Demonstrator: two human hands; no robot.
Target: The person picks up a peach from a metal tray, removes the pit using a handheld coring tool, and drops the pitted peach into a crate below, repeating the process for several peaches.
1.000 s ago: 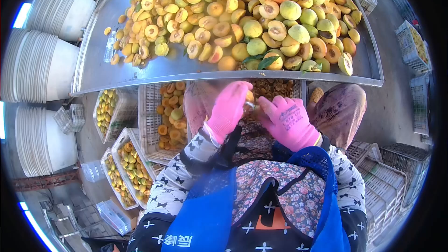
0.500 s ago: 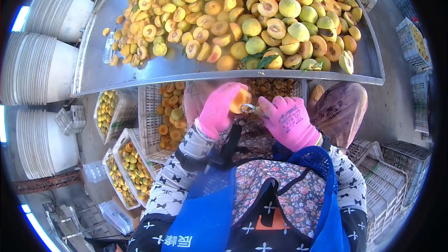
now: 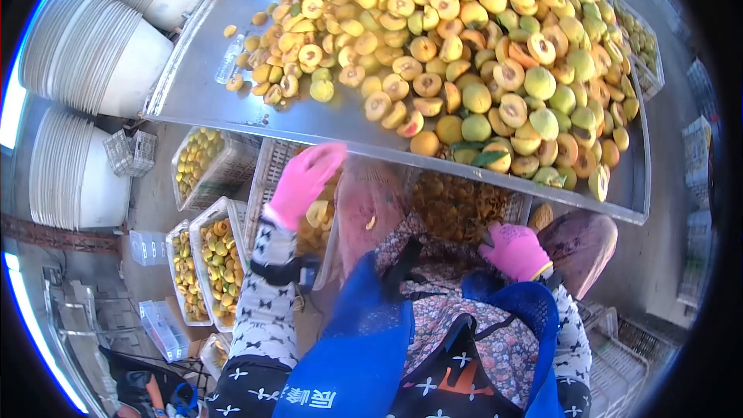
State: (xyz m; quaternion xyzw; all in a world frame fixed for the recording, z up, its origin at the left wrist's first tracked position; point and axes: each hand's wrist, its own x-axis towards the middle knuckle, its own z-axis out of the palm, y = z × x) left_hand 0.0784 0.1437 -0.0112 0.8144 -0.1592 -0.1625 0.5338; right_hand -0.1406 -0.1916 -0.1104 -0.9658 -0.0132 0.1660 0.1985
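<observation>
Head view: left hand spread loose, a fruit half just beneath, over the crate, so probably the drop-off step. Right hand curled, contents unclear. Next calls for another fruit from the pile above.

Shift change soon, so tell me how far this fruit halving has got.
Done: the crates below the table hold cut fruit, and many halves lie on the table. In hand: the left hand reaches over the nearest crate; the right hand sits by the lap, and what it holds is hidden. Left: a large heap of whole fruit on the table.
</observation>
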